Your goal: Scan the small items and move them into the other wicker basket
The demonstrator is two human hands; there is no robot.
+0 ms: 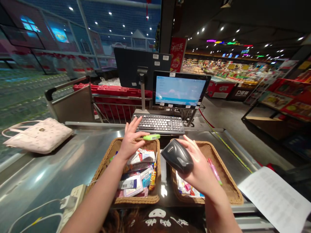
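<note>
My left hand (131,137) is raised above the left wicker basket (109,158), pinching a small green packet (151,137) between thumb and fingers, just in front of the keyboard (159,123). My right hand (198,168) grips a black handheld barcode scanner (177,156), its head pointing left towards the green packet. The left basket is full of several small packaged items (138,174). The right wicker basket (228,181) holds a few packets and a pink pen-like item (213,171), partly hidden by my right hand.
A lit monitor (179,90) stands behind the keyboard, with a second screen's back (141,68) to its left. A pale handbag (39,134) lies on the steel counter (60,161) at left. A power strip (73,200) and a printed sheet (274,197) lie at the near edges. Store shelves fill the right.
</note>
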